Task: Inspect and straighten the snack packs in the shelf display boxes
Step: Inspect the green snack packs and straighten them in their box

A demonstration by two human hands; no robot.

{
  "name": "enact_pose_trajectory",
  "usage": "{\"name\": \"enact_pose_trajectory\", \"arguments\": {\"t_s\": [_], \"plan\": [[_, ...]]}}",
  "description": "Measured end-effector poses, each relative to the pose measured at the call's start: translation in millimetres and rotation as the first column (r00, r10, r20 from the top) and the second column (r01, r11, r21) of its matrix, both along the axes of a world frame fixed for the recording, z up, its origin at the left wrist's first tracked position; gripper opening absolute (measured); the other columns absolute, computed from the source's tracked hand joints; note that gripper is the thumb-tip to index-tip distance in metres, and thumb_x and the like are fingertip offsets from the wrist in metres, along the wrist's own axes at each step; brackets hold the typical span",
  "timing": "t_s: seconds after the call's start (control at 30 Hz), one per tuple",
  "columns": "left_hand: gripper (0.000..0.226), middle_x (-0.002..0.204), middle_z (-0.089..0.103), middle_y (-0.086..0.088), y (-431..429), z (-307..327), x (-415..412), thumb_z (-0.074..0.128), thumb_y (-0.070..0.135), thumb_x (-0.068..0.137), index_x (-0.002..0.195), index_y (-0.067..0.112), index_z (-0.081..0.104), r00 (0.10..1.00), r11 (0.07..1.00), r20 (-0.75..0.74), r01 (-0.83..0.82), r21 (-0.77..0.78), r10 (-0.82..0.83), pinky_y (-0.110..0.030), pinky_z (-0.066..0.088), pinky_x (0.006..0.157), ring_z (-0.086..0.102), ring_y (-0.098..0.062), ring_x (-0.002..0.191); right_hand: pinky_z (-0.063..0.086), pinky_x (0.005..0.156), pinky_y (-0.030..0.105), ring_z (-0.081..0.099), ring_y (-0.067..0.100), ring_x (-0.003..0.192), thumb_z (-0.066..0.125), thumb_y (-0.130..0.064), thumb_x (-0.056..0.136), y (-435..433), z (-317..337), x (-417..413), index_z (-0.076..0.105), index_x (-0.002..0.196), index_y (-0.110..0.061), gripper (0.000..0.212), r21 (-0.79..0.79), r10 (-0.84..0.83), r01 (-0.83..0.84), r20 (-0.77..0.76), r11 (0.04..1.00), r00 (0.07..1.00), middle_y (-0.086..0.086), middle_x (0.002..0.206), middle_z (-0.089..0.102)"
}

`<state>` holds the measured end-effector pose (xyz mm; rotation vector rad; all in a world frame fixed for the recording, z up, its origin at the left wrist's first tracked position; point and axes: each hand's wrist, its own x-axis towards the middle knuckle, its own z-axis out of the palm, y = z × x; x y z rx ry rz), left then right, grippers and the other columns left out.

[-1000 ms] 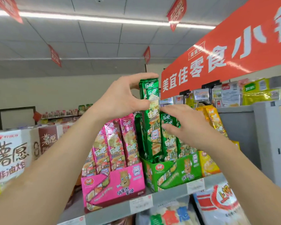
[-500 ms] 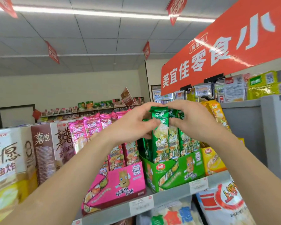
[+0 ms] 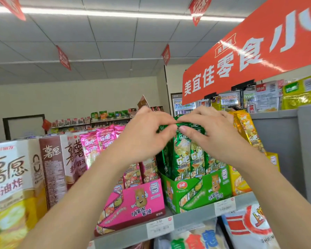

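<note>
Overhead hangs a red sign (image 3: pixel 250 56), and below it the shelf (image 3: pixel 192 219) carries a pink box (image 3: pixel 138 200), a green box (image 3: pixel 201 193) and a yellow box (image 3: pixel 239 184), the last partly hidden by our right arm. We have both hands up at the green packs (image 3: pixel 185 155), which stand upright in the green box with their top seals at our fingertips. Our left hand (image 3: pixel 144 137) pinches the top edge of the front pack between thumb and forefinger. Our right hand (image 3: pixel 214 135) pinches what seems the same edge just beside it, thumb in front and fingers curled over the back, so the two pinches almost touch. We judge that we hold the seal because it is the stiff part and lets us square a pack without crushing the snack inside. The box's front wall pens the feet of the packs, so only the tops can lean, which is why we work up there. The pack hangs directly below both hands, its foot inside the box, with other green packs behind and to the right. Pink packs (image 3: pixel 104 139) stand behind our left wrist, and yellow packs (image 3: pixel 248 130) lean to the right of our right hand, neither touched. We'd say the green row looks nearly straight, with pink and yellow left to check
</note>
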<state>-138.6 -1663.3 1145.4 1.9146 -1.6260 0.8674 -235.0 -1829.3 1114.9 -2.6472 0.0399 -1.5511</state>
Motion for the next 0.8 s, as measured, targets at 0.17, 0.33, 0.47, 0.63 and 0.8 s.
{"name": "enact_pose_trajectory", "arguments": {"t_s": [0.17, 0.33, 0.47, 0.63, 0.8], "plan": [[0.026, 0.088, 0.072, 0.014, -10.4, 36.8, 18.1, 0.052, 0.018, 0.092, 0.102, 0.025, 0.075, 0.974, 0.961, 0.044, -0.213, -0.178, 0.224, -0.02, 0.047, 0.079, 0.06, -0.005, 0.076, 0.014, 0.109, 0.039, 0.045, 0.006, 0.119, 0.049, -0.04, 0.098, 2.9, 1.1, 2.2, 0.064, 0.114, -0.029, 0.025, -0.055, -0.004, 0.004, 0.002, 0.998, 1.0, -0.016, 0.119, 0.055], [0.035, 0.11, 0.069, -0.005, -38.4, 48.6, 47.2, 0.047, 0.036, 0.094, 0.117, 0.016, 0.063, 0.816, 0.795, 0.246, -0.572, 0.204, 0.524, -0.043, 0.054, 0.086, 0.063, -0.028, 0.102, 0.025, 0.095, 0.031, 0.053, 0.025, 0.107, 0.037, -0.037, 0.093, 11.9, 16.3, 4.4, 0.047, 0.092, -0.018, 0.021, -0.108, -0.039, 0.022, -0.153, 0.994, 0.988, 0.005, 0.119, 0.062], [0.036, 0.059, 0.056, -0.003, -46.6, 42.8, 57.5, 0.057, 0.041, 0.092, 0.064, 0.018, 0.056, 0.87, 0.823, 0.156, -0.492, 0.282, 0.467, -0.028, 0.043, 0.053, 0.052, -0.017, 0.055, 0.036, 0.088, 0.043, 0.053, 0.019, 0.075, 0.037, -0.036, 0.095, 12.8, 30.1, 3.4, 0.045, 0.095, -0.017, 0.021, -0.169, -0.058, 0.014, -0.26, 0.986, 0.964, -0.002, 0.081, 0.06], [0.025, 0.063, 0.056, 0.004, -46.4, 40.7, 56.9, 0.064, 0.041, 0.084, 0.079, 0.016, 0.064, 0.847, 0.817, 0.169, -0.531, 0.224, 0.504, -0.03, 0.041, 0.057, 0.056, -0.021, 0.063, 0.034, 0.085, 0.041, 0.042, 0.005, 0.062, 0.039, -0.033, 0.098, 7.4, 34.2, 5.6, 0.046, 0.1, -0.022, 0.014, -0.156, -0.026, -0.021, -0.288, 0.988, 0.957, -0.007, 0.066, 0.044], [0.037, 0.085, 0.049, 0.005, -43.8, 41.3, 54.6, 0.063, 0.046, 0.083, 0.104, 0.025, 0.041, 0.857, 0.79, 0.154, -0.514, 0.334, 0.492, -0.036, 0.04, 0.07, 0.051, -0.021, 0.08, 0.033, 0.093, 0.043, 0.044, 0.005, 0.073, 0.043, -0.029, 0.097, 2.4, 32.3, 7.1, 0.05, 0.105, -0.027, 0.012, -0.156, -0.022, -0.021, -0.269, 0.988, 0.963, -0.01, 0.086, 0.055]]}}
